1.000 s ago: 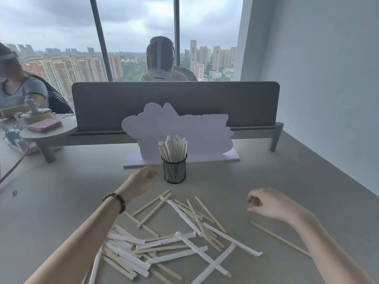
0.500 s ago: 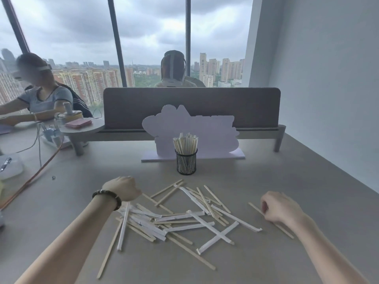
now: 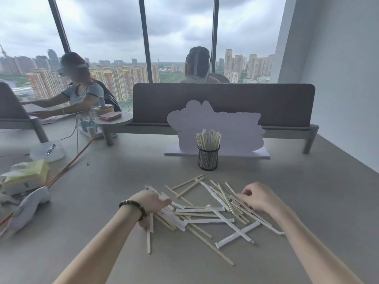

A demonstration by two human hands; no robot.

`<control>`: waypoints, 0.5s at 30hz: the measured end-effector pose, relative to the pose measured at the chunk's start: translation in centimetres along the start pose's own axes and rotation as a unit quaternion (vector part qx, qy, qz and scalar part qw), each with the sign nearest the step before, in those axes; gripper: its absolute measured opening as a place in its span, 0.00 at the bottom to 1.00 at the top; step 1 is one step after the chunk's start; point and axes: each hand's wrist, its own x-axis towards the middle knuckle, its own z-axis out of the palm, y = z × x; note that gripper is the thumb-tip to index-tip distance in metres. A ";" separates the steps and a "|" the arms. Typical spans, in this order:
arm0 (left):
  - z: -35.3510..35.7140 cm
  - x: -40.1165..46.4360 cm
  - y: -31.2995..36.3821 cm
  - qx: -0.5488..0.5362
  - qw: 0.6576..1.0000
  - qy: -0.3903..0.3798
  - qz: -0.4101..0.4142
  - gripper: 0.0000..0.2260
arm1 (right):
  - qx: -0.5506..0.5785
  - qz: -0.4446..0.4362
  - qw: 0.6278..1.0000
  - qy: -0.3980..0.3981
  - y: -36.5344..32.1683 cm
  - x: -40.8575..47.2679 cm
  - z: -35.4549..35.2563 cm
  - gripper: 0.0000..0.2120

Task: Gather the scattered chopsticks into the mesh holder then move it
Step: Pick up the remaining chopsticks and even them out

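Note:
A pile of scattered chopsticks [image 3: 205,214], some bare wood and some in white paper sleeves, lies on the grey table in front of me. Behind it stands the black mesh holder [image 3: 208,158], upright, with several chopsticks sticking out of its top. My left hand [image 3: 152,202], with a dark bead bracelet at the wrist, rests palm down on the pile's left edge, fingers spread over the sticks. My right hand [image 3: 257,196] lies on the pile's right edge, fingertips curled onto a few sticks. Neither hand has lifted anything.
A white cut-out sign [image 3: 217,128] stands just behind the holder, before a grey desk divider [image 3: 223,103]. At the left lie a tissue pack [image 3: 26,176], a white device [image 3: 28,206], an orange cable [image 3: 67,167] and a round shelf. Two people sit beyond. A wall [image 3: 338,78] bounds the right.
Both hands have moved inward onto the pile: the left from the table at the pile's left, the right from the far right side. The camera view has shifted.

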 end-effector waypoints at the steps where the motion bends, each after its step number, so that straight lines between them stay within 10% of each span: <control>1: 0.3 0.4 0.3 -0.018 1.000 0.000 0.000 0.36 | 0.008 0.000 1.000 -0.001 0.0 0.3 0.1 0.14; 6: 0.8 1.2 2.1 -0.010 0.999 0.027 0.019 0.36 | 0.028 -0.031 0.998 -0.044 -1.0 1.3 0.8 0.18; 11: 0.7 1.8 3.8 0.027 0.998 0.055 0.019 0.44 | -0.132 -0.055 0.989 -0.033 -4.0 0.5 1.6 0.44; 15: 0.3 2.3 4.4 -0.008 0.999 0.035 0.016 0.27 | -0.190 -0.094 0.975 -0.063 -6.1 -0.5 2.9 0.50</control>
